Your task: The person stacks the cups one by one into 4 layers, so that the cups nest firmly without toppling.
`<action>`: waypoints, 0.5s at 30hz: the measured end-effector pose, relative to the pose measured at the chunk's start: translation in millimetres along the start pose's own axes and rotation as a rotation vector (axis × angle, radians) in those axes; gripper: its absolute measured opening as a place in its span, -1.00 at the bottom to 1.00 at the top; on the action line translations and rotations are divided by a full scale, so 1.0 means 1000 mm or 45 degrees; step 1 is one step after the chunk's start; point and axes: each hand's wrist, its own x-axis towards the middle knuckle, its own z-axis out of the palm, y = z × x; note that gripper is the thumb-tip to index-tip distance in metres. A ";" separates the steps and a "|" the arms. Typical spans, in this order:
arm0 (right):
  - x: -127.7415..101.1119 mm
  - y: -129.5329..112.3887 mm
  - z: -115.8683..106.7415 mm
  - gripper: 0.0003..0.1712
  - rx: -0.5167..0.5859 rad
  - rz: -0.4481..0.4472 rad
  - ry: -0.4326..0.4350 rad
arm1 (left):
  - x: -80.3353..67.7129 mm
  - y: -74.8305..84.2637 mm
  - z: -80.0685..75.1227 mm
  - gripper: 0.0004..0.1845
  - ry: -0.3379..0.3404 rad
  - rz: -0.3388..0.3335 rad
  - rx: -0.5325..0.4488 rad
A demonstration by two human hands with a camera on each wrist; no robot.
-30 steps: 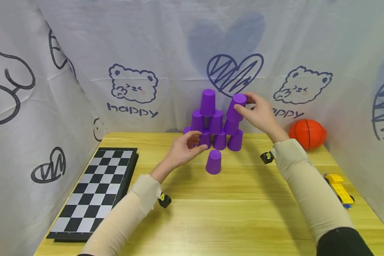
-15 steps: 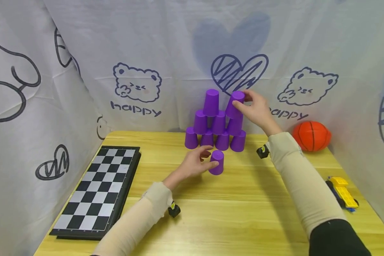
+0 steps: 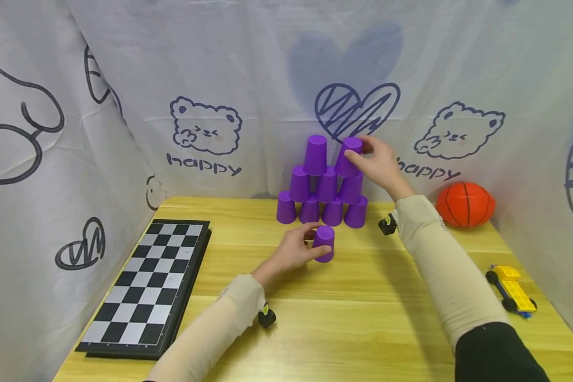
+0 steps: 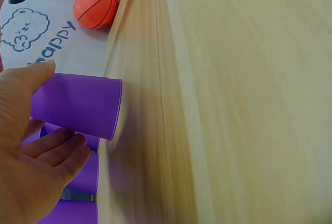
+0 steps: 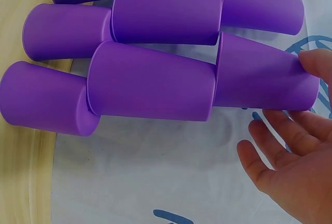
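Note:
Purple cups stand upside down in a tiered stack at the back of the table, with several in the bottom row [image 3: 332, 212] and three in the middle row [image 3: 327, 184]. On the third tier, a left cup [image 3: 316, 155] rests by itself. My right hand [image 3: 383, 163] pinches the third-tier right cup [image 3: 346, 163] near its closed end; in the right wrist view that cup [image 5: 262, 76] meets the one beneath it. In front of the stack, my left hand [image 3: 293, 249] holds a single cup [image 3: 326, 239] between thumb and fingers. Its far side is hidden.
A black-and-white chessboard [image 3: 145, 281] lies along the table's left side. At the back right sits an orange-red basketball [image 3: 465, 205], with a yellow toy car [image 3: 513, 289] nearer the right edge. A printed white curtain [image 3: 262, 63] hangs behind the stack.
My left hand has moved right and closed round the single front cup. The right hand's cup has shifted slightly left onto the middle row's right end, more upright than before.

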 end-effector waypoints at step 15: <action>0.004 -0.002 0.001 -0.31 -0.043 0.031 -0.044 | 0.001 -0.003 0.007 -0.41 0.034 -0.017 0.024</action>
